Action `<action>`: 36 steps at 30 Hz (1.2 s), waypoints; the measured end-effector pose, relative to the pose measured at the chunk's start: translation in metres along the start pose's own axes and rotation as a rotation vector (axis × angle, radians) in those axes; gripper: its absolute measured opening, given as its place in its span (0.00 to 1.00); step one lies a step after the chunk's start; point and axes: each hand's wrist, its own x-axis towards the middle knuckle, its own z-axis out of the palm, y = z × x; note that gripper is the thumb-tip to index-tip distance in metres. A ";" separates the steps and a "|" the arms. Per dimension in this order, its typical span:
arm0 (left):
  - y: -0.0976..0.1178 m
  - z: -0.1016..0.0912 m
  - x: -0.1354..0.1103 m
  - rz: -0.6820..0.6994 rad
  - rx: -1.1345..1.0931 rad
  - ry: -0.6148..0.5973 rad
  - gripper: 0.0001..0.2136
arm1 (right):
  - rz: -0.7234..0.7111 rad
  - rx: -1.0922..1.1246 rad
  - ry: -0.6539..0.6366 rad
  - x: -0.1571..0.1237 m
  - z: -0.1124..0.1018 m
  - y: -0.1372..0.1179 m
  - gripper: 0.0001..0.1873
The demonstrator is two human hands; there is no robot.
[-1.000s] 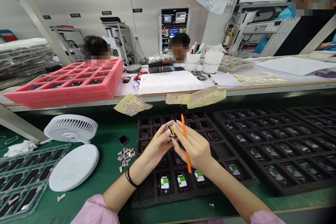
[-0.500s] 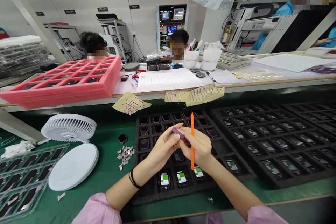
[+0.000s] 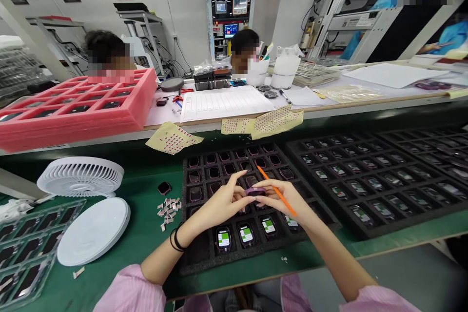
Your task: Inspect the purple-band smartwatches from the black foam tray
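The left hand (image 3: 221, 201) and right hand (image 3: 283, 201) come together over a black foam tray (image 3: 190, 264), both pinching a purple watch case (image 3: 255, 192) between their fingers, and the case sits above the tray's middle rows. An orange stick (image 3: 278, 194), upright in the right hand a moment ago, now tips low across it, its tip pointing to the upper left. Just below the hands, watches with green-and-white screens (image 3: 246, 234) sit in the tray's near row. Left of the tray lie small label scraps (image 3: 168, 212) and a white round disc (image 3: 93, 232), with a white desk fan (image 3: 80, 176) behind it. A second black tray (image 3: 369, 195) fills the right. Farther off, yellow sticker sheets (image 3: 276, 124) hang over the bench edge, and a pink foam tray (image 3: 142, 102) stands at the upper left beside a paper form (image 3: 223, 103).
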 end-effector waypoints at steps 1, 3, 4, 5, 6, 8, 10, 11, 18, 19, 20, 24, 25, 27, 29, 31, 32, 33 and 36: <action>0.000 0.000 -0.001 -0.014 0.039 0.013 0.33 | -0.015 -0.025 0.082 -0.003 -0.005 0.006 0.20; 0.001 -0.002 -0.001 -0.029 0.112 0.051 0.35 | -0.086 -0.154 0.324 -0.008 -0.017 0.021 0.19; 0.002 -0.003 -0.002 -0.030 0.138 0.061 0.35 | -0.120 -0.252 0.451 -0.011 -0.023 0.029 0.18; 0.002 -0.005 -0.002 -0.027 0.154 0.061 0.34 | -0.145 -0.360 0.548 -0.013 -0.028 0.038 0.18; 0.003 -0.007 -0.003 -0.022 0.161 0.052 0.33 | -0.158 -0.464 0.599 -0.015 -0.032 0.047 0.18; 0.004 -0.009 -0.004 -0.011 0.168 0.019 0.30 | -0.169 -0.609 0.633 -0.018 -0.034 0.064 0.20; 0.003 -0.009 -0.004 -0.011 0.181 -0.002 0.28 | -0.180 -0.693 0.647 -0.019 -0.030 0.077 0.22; 0.002 -0.009 -0.004 -0.013 0.187 -0.007 0.27 | -0.179 -0.723 0.646 -0.020 -0.027 0.082 0.22; -0.012 -0.016 -0.016 -0.100 0.268 -0.036 0.22 | -0.072 -1.148 0.620 -0.034 -0.029 0.069 0.29; -0.014 -0.019 -0.020 -0.113 0.311 -0.036 0.19 | -0.074 -1.191 0.633 -0.038 -0.030 0.063 0.29; -0.016 -0.020 -0.025 -0.126 0.367 -0.039 0.17 | -0.097 -1.191 0.638 -0.042 -0.030 0.058 0.28; -0.025 -0.019 -0.042 -0.175 0.586 -0.132 0.14 | -0.270 -0.959 0.531 -0.052 -0.019 0.046 0.18; -0.027 -0.017 -0.045 -0.186 0.623 -0.156 0.13 | -0.290 -0.948 0.517 -0.051 -0.016 0.046 0.17; -0.031 -0.011 -0.051 -0.205 0.691 -0.171 0.11 | -0.289 -0.980 0.522 -0.046 -0.014 0.051 0.16; -0.032 -0.005 -0.055 -0.220 0.763 -0.155 0.10 | -0.253 -1.003 0.519 -0.040 -0.016 0.056 0.18; -0.032 0.000 -0.059 -0.229 0.833 -0.153 0.09 | -0.213 -0.968 0.465 -0.039 -0.014 0.057 0.17; -0.031 0.002 -0.061 -0.232 0.864 -0.164 0.09 | -0.196 -0.929 0.418 -0.041 -0.010 0.055 0.16; -0.030 0.004 -0.062 -0.235 0.891 -0.181 0.11 | -0.187 -0.880 0.358 -0.045 -0.004 0.053 0.14; -0.029 0.009 -0.065 -0.250 0.937 -0.219 0.18 | -0.172 -0.755 0.139 -0.058 0.025 0.044 0.09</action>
